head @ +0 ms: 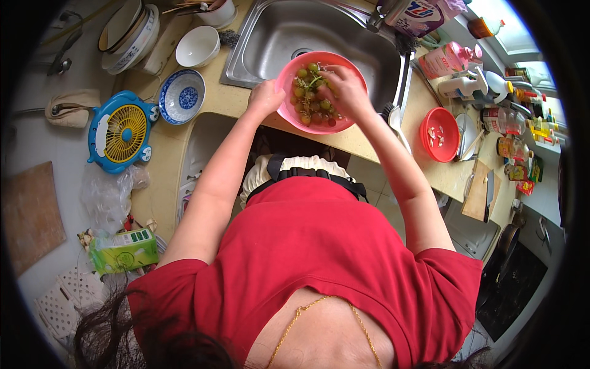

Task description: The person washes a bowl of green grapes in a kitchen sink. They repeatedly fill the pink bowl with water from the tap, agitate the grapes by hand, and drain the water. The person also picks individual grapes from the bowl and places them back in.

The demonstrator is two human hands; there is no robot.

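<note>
A pink plastic bowl is tilted over the front edge of a stainless steel sink. Inside it lie green and reddish grapes on thin green stems, with pale bits among them that look like foam or flour. My left hand grips the bowl's left rim, thumb over the edge. From the right, my right hand reaches into the bowl, its bent fingers on the grapes. Some fingertips are hidden, so whether they pinch a grape does not show.
Left of the sink are a white bowl, a blue-and-white bowl and a blue toy-shaped fan. To the right, a red basket holds garlic cloves. Beyond it are several bottles and a knife on a cutting board.
</note>
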